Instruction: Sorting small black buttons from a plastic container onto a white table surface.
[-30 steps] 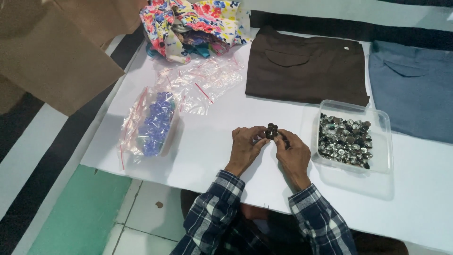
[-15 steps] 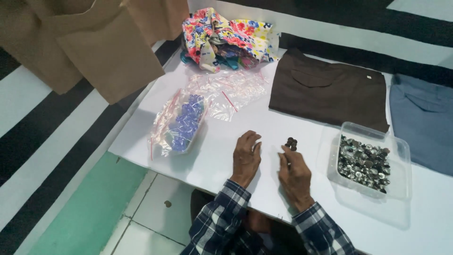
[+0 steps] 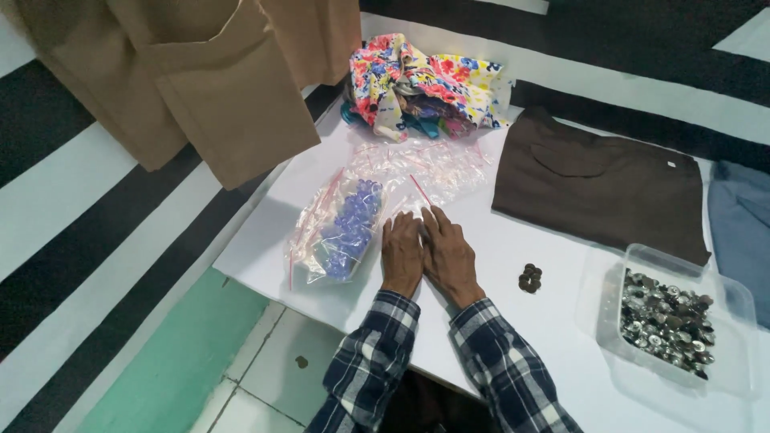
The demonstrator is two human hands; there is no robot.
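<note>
Hands lie side by side, palms down, on the white table: the left hand and the right hand both rest flat with fingers stretched forward and nothing held in either. Their fingertips reach the edge of a heap of empty clear zip bags (thin plastic with red seal strips). Just beside the left hand lies a zip bag of blue buttons, close to it but seemingly not touched. A small pile of dark buttons sits on the table near the right hand, apart from it. Farther right stands a clear plastic tray filled with silver buttons. Behind it lies a folded brown garment, beside that a floral cloth bundle, and a tan garment hangs at the upper left.
</note>
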